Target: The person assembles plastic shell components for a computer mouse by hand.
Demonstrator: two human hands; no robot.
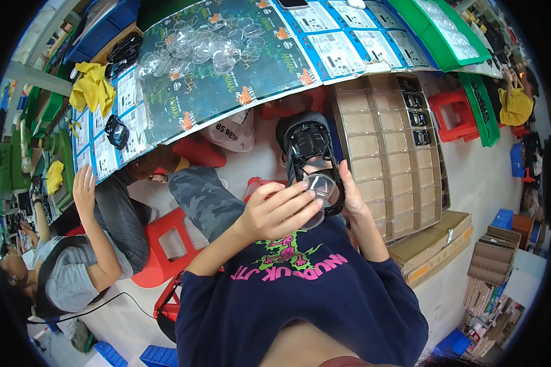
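Observation:
In front of my chest, my right hand [352, 194] grips a black plastic toy car body [312, 144] along its right side, tilted over my lap. My left hand [280, 210] reaches across from the left, its fingers closed on a clear curved plastic part [322, 185] laid against the near end of the body. Part of that clear piece hides behind the fingers. Many similar clear plastic parts [208, 46] lie in a loose heap on the table mat ahead.
To the right, a divided cardboard box [393, 165] holds several black car pieces in its far-right compartments. A green crate [442, 37] tops the table's right end. A co-worker [82, 263] sits at left near a red stool [165, 248]. Yellow cloth [93, 88] lies on the table.

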